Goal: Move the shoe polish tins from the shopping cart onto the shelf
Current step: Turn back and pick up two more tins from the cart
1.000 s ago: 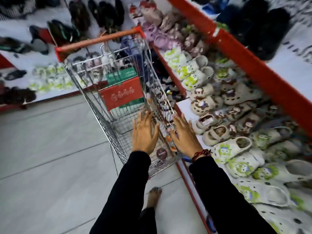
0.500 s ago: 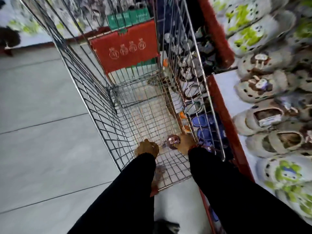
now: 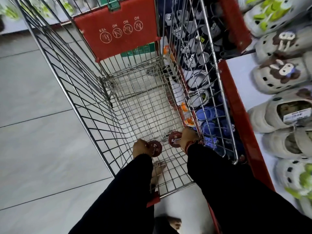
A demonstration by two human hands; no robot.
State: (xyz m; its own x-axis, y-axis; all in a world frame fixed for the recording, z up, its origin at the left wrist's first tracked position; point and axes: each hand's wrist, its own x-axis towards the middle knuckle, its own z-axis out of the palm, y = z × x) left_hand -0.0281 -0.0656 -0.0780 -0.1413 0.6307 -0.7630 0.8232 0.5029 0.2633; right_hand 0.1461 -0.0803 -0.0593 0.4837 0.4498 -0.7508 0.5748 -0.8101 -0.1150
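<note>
Left hand (image 3: 140,148): grip closed on tin (image 3: 155,148) by its rim. Right hand (image 3: 187,136): grip closed on second tin (image 3: 174,140). Both tins low over wire floor at near end of shopping cart (image 3: 81,102), second one toward right wall. Advice: lift straight up, clear cart rim, then swing right to shelf (image 3: 243,71); set flat on bare patch among clogs (image 3: 276,73).

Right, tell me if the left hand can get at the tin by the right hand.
Probably not now: the left hand already grips its own tin, and the right hand has its grip on the other tin. Nothing else in the cart blocks the way.
</note>
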